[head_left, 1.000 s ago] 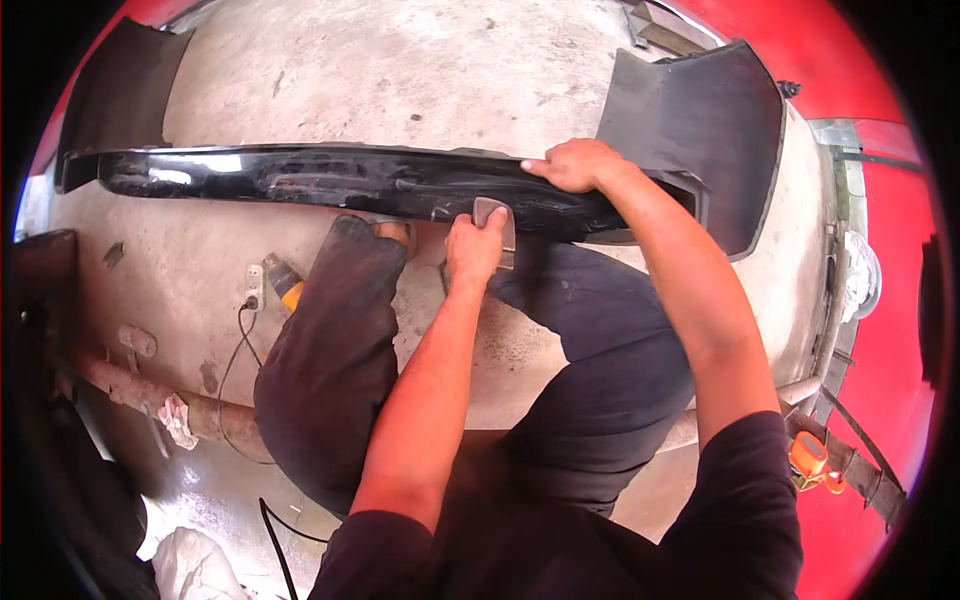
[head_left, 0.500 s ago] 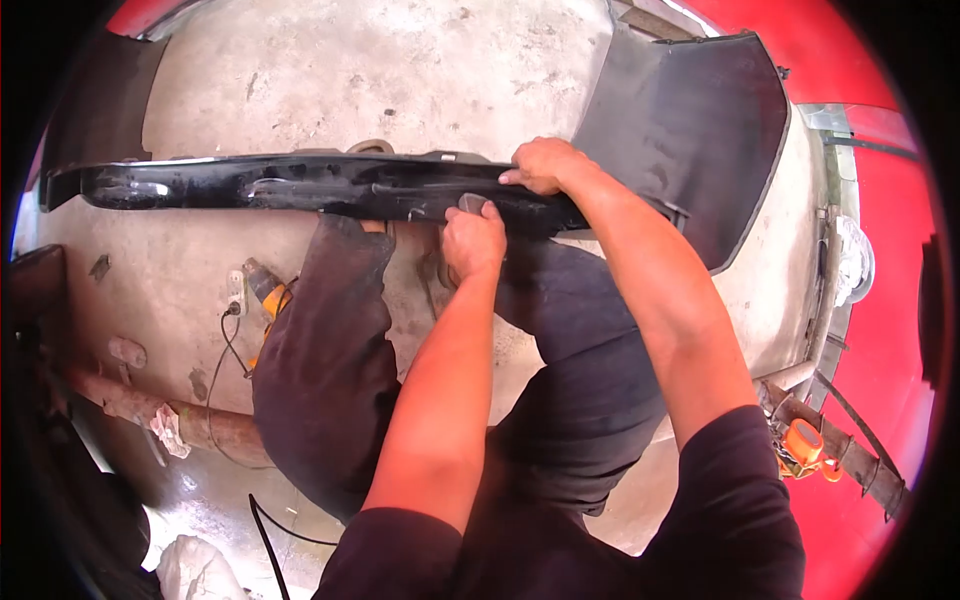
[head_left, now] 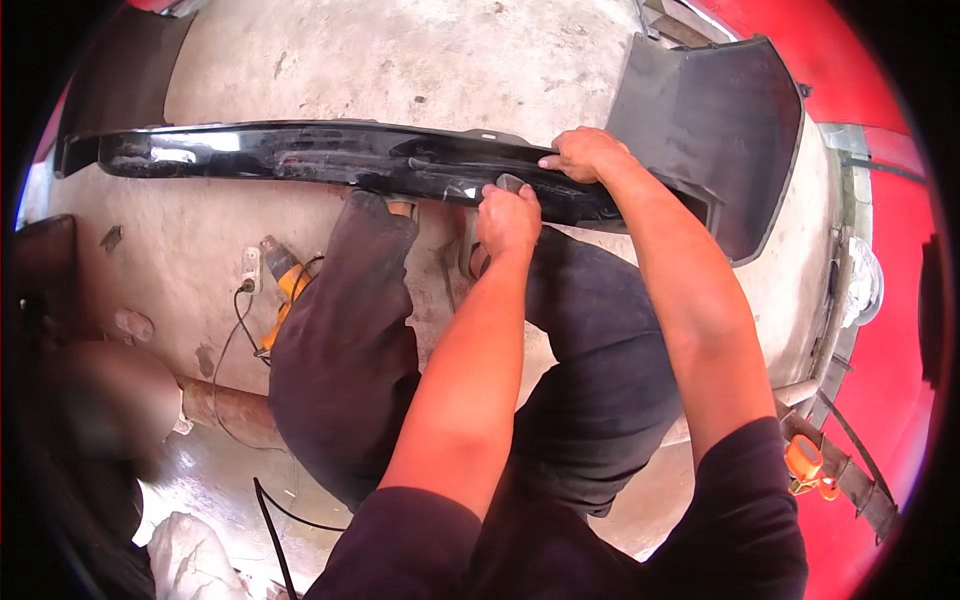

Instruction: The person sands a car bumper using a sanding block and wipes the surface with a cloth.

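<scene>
A long glossy black car bumper point(head_left: 300, 157), scuffed and whitish in places, stretches across my knees, with wide dark end sections bending away at both sides. My left hand point(head_left: 508, 220) is closed around a small grey flat piece point(head_left: 510, 183), pressed against the bumper's near face right of its middle; the piece's exact kind is unclear. Farther right, my right hand point(head_left: 588, 156) grips the bumper's upper edge, thumb on the near face and fingers partly hidden.
A yellow corded power tool point(head_left: 288, 290) lies on the concrete floor beside a white power strip point(head_left: 252, 268). Red car panels point(head_left: 885, 300) border the right side, near an orange device point(head_left: 803, 457). Another person, blurred, is at lower left. A black cable point(head_left: 266, 515) runs along the floor.
The view has shifted, so the bumper and both hands appear slightly higher and farther right. Both hands keep their hold. A blurred person has come into view at the lower left.
</scene>
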A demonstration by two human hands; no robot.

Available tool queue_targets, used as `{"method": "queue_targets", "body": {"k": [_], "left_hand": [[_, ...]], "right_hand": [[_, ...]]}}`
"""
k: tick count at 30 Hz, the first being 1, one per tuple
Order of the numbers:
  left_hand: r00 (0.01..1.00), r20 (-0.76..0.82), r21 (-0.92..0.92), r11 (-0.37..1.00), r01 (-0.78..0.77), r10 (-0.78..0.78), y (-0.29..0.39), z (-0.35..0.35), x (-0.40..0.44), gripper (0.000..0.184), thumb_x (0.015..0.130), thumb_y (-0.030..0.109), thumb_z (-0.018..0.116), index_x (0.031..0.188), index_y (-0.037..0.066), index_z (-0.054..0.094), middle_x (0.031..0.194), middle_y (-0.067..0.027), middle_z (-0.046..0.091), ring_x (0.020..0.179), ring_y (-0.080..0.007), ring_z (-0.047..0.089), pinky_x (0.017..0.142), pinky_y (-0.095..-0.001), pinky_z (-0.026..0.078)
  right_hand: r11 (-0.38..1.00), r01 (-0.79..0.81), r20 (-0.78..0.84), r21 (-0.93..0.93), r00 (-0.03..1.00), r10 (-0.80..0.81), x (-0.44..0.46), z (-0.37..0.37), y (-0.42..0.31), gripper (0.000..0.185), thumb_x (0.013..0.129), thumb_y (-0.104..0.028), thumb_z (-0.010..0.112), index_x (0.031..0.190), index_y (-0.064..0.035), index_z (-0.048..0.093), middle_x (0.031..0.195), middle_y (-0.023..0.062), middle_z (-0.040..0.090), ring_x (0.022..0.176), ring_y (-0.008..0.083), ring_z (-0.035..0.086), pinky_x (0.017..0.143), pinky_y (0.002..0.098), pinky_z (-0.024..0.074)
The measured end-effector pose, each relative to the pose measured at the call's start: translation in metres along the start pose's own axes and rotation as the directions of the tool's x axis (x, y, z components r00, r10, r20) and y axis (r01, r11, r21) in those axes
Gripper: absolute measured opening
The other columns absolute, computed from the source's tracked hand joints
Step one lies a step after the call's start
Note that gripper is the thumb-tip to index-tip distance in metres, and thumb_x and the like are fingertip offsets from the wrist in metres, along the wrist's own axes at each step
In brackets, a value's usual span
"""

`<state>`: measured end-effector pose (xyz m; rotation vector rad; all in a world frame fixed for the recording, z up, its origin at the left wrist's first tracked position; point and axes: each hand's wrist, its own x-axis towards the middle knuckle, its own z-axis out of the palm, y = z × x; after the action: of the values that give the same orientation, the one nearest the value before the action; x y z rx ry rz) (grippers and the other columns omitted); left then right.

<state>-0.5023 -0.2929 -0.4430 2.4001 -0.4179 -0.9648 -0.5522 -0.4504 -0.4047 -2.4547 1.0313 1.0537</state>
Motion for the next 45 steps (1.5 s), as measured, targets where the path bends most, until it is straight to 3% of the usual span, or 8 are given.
{"method": "queue_targets", "body": {"k": [9,14,21,25,31,36,40,45], "left_hand": [[0.999,0.012,-0.085,0.995,-0.049,0.05,-0.01,0.0,0.002,0.049,0.087,0.04,0.066,0.105,-0.005,0.056,0.1,-0.0286,0.068,0.095,-0.0436,0.067,0.084,-0.0491,0.053],[0.999,0.032,-0.195,0.98,-0.036,0.043,-0.017,-0.003,-0.012,0.055,0.088,0.044,0.063,0.106,-0.007,0.056,0.103,-0.0308,0.066,0.1,-0.0455,0.064,0.087,-0.0507,0.05],[0.944,0.327,-0.449,0.886,0.114,0.044,-0.05,0.046,-0.039,0.055,0.091,0.038,0.061,0.114,-0.011,0.06,0.109,-0.0278,0.066,0.107,-0.0357,0.064,0.09,-0.0417,0.048],[0.866,0.465,-0.553,0.824,0.123,0.184,-0.047,0.059,-0.041,0.05,0.091,0.034,0.06,0.114,-0.01,0.062,0.114,-0.0271,0.066,0.106,-0.0348,0.064,0.087,-0.039,0.048],[0.869,0.365,-0.342,0.916,-0.209,0.335,-0.029,0.023,-0.017,0.051,0.091,0.038,0.059,0.104,-0.01,0.066,0.099,-0.0234,0.069,0.094,-0.0296,0.067,0.079,-0.0385,0.051],[0.642,0.686,-0.235,0.939,-0.251,0.343,-0.004,-0.025,0.027,0.057,0.095,0.05,0.051,0.086,-0.001,0.074,0.075,-0.0168,0.072,0.058,-0.0265,0.07,0.072,-0.0393,0.056],[0.781,0.265,0.256,0.739,-0.623,0.566,0.07,-0.098,0.09,0.049,0.092,0.044,0.054,0.103,-0.001,0.071,0.111,-0.0242,0.067,0.106,-0.0408,0.064,0.093,-0.048,0.05],[0.642,0.436,0.614,0.313,-0.724,0.631,0.104,-0.193,0.14,0.05,0.093,0.045,0.053,0.115,0.003,0.067,0.117,-0.0204,0.066,0.111,-0.0379,0.062,0.093,-0.0482,0.05]], "right_hand": [[0.999,-0.035,-0.13,-0.03,0.991,0.031,-0.023,-0.008,-0.013,0.047,0.093,-0.048,0.058,0.119,-0.009,0.066,0.116,0.0174,0.067,0.114,0.0344,0.06,0.097,0.0456,0.0466],[0.892,0.27,-0.702,0.363,0.708,0.072,-0.059,0.007,-0.012,0.033,0.09,-0.023,0.063,0.117,-0.0045,0.065,0.116,0.019,0.063,0.112,0.0375,0.058,0.099,0.0428,0.0445],[0.849,0.107,-0.185,0.517,0.983,-0.011,-0.159,0.086,-0.024,0.069,0.076,-0.016,0.068,0.141,-0.0057,0.045,0.142,0.0225,0.043,0.13,0.0367,0.046,0.11,0.0392,0.0386],[0.868,-0.014,-0.28,0.497,0.944,0.176,-0.169,0.114,-0.055,0.082,0.072,-0.009,0.071,0.146,-0.0067,0.035,0.149,0.0199,0.034,0.13,0.0397,0.045,0.108,0.042,0.0412],[0.833,0.132,-0.538,0.538,0.814,0.218,-0.145,0.114,-0.057,0.073,0.075,-0.006,0.071,0.141,-0.0012,0.038,0.147,0.0219,0.034,0.124,0.0422,0.05,0.102,0.0443,0.0461],[0.834,0.166,-0.616,0.527,0.75,0.241,-0.119,0.126,-0.048,0.041,0.085,-0.01,0.064,0.124,0.0014,0.055,0.118,0.0191,0.058,0.109,0.0397,0.058,0.094,0.0455,0.0474],[0.816,0.148,-0.613,0.559,0.737,0.286,-0.124,0.114,-0.051,0.04,0.086,-0.011,0.064,0.123,0.0012,0.055,0.12,0.0184,0.057,0.11,0.0395,0.057,0.095,0.0452,0.0468],[0.899,0.187,-0.672,0.395,0.727,0.144,-0.119,0.086,-0.06,0.038,0.086,-0.011,0.064,0.122,0.0006,0.057,0.117,0.0182,0.058,0.106,0.0377,0.059,0.093,0.045,0.0483]]}}
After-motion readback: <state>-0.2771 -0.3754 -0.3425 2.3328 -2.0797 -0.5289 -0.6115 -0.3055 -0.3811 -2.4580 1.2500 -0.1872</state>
